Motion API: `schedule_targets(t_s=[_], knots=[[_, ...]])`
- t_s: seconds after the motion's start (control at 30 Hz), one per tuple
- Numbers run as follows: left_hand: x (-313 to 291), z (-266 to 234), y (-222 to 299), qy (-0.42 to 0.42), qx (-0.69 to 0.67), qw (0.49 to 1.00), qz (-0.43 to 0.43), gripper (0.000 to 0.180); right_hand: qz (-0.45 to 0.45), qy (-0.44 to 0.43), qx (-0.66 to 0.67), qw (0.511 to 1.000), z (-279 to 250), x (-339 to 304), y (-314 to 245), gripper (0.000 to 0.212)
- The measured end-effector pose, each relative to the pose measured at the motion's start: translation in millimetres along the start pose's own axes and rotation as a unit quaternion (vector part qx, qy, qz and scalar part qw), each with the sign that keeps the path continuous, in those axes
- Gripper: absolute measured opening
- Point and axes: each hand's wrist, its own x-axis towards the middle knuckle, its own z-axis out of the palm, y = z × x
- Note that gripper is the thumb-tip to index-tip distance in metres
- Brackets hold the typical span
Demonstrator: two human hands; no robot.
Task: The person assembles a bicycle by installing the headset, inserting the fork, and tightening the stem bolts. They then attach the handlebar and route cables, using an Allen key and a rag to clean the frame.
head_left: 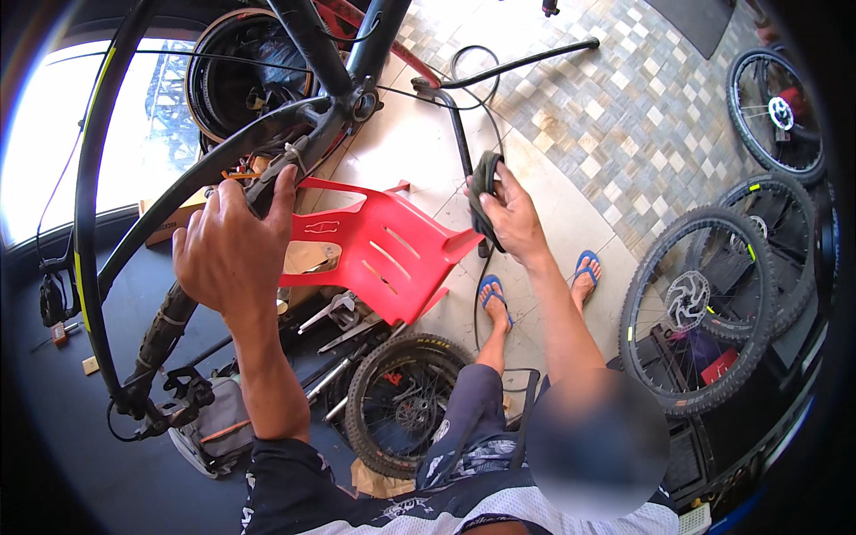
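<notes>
A dark bicycle frame [232,147] hangs at the upper left, with its bottom bracket [364,105] near the top middle. My left hand [236,241] is closed around a wrapped tube [165,330] that slants down and left from the bracket. A pale tie or strip end shows at the tube's upper end, by my thumb. Apart from the frame, my right hand [513,214] grips a loop of dark olive strip [485,174], perhaps cloth or tape. Its exact kind is unclear.
Below my hands stands a red plastic chair [383,254]. A loose tyred wheel [406,401] and a grey backpack [214,428] lie near it. More wheels [695,312] lean at the right. A black stand leg [526,67] and a looping hose cross the tiled floor.
</notes>
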Motion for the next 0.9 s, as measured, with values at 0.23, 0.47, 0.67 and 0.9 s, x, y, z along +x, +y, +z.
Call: schedule_targets(t_s=[0.23,0.47,0.67,0.9], knots=[[-2.3,-0.1,-2.0,-0.026,-0.009,1.0,-0.014,0.055,-0.113,0.1,-0.051,0.987,66.7,55.3,-9.8,0.024],[-3.6,3.0,-3.9,-0.011,-0.016,1.0,-0.002,0.054,-0.331,0.142,-0.269,0.893,113.0,77.9,-46.5,0.02],[-4.2,5.6,-6.2,0.013,-0.029,1.0,0.001,0.053,-0.456,0.086,-0.433,0.773,115.3,80.5,-68.1,0.024],[-5.7,8.6,-9.4,0.037,-0.061,0.997,0.005,0.051,-0.051,-0.161,0.088,0.982,89.0,68.8,-92.0,0.062]])
